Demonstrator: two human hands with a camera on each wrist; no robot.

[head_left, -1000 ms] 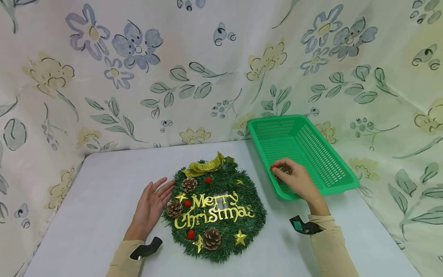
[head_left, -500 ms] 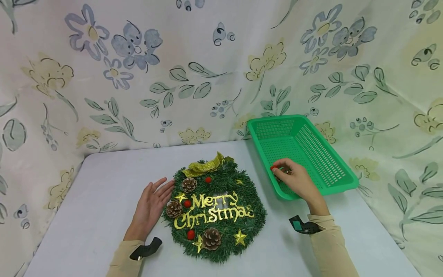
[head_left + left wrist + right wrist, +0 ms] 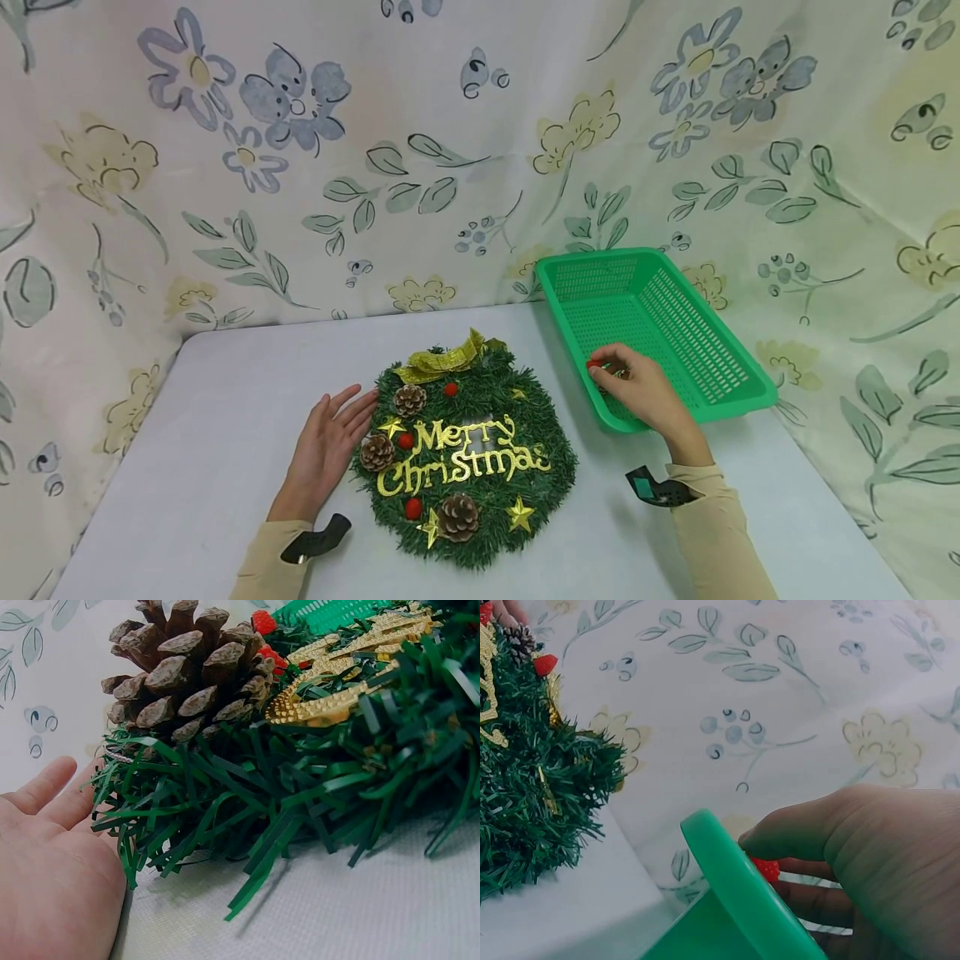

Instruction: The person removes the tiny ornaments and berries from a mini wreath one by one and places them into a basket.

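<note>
A green Christmas wreath [image 3: 551, 500] lies flat on the table with gold "Merry Christmas" lettering [image 3: 465, 475], pinecones [image 3: 459, 518], gold stars [image 3: 521, 514], red berries [image 3: 413, 508] and a gold ribbon [image 3: 438, 363]. My left hand [image 3: 326, 450] lies palm up at its left side, fingers extended and fingertips at the greenery. Inside the near left corner of the green basket [image 3: 720, 375], my right hand [image 3: 637, 387] pinches a red berry [image 3: 766, 869] between thumb and fingers. Something brown and gold shows partly beneath that hand; its kind is hidden.
The basket stands at the table's right side, its raised rim close to my right hand. A white-covered table [image 3: 240, 400] carries everything. Behind it hangs a flower-printed cloth [image 3: 420, 208].
My right fingers have shifted very slightly around the red berry over the basket. My left hand, the wreath and the basket stay where they were.
</note>
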